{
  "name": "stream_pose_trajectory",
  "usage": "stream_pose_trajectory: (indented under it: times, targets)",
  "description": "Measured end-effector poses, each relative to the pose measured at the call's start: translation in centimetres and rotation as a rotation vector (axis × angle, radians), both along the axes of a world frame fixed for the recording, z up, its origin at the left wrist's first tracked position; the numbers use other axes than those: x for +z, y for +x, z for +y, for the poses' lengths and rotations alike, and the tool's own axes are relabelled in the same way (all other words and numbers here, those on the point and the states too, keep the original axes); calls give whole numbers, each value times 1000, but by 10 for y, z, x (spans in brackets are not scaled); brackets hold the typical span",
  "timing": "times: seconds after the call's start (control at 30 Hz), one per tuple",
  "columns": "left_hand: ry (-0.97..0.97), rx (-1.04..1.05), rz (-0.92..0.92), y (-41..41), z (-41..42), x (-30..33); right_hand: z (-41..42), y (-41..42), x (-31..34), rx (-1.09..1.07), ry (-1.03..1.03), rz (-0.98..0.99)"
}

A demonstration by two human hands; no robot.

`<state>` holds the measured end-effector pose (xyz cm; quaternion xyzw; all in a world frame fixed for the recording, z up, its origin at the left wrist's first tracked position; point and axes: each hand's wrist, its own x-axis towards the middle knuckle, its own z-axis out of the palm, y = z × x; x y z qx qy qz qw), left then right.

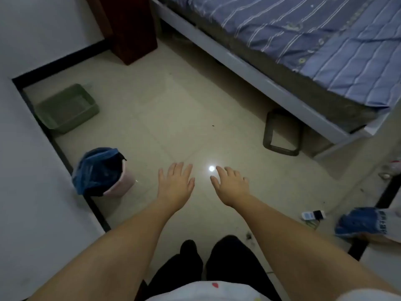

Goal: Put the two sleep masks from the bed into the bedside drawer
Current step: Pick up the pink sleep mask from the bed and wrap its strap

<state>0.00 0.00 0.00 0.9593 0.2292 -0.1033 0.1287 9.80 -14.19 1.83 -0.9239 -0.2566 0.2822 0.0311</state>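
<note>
Both arms reach forward over the pale tiled floor. My left hand (175, 183) is open, palm down, fingers spread, holding nothing. My right hand (231, 184) is beside it, also open and empty. The bed (249, 68) with a blue striped sheet (338, 46) runs along the upper right, well beyond both hands. No sleep mask shows on the visible part of the sheet. A dark red-brown wooden cabinet (132, 27) stands at the top, left of the bed; no drawer front is visible on it.
A green tray (66, 108) lies by the left wall. A pink bin with a blue bag (102, 171) stands left of my left hand. A dark bin (282, 132) rests by the bed frame. Small items (313, 215) and a blue-bagged object (366, 222) sit at right.
</note>
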Motion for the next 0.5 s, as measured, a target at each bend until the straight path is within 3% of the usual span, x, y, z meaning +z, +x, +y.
stream_pose_trajectory:
  times: [0.23, 0.5]
  targets:
    - [-7, 30, -17, 70, 28, -8, 27, 66, -9, -11, -21, -23]
    - [5, 26, -11, 235, 93, -8, 84, 237, -9, 44, -28, -62]
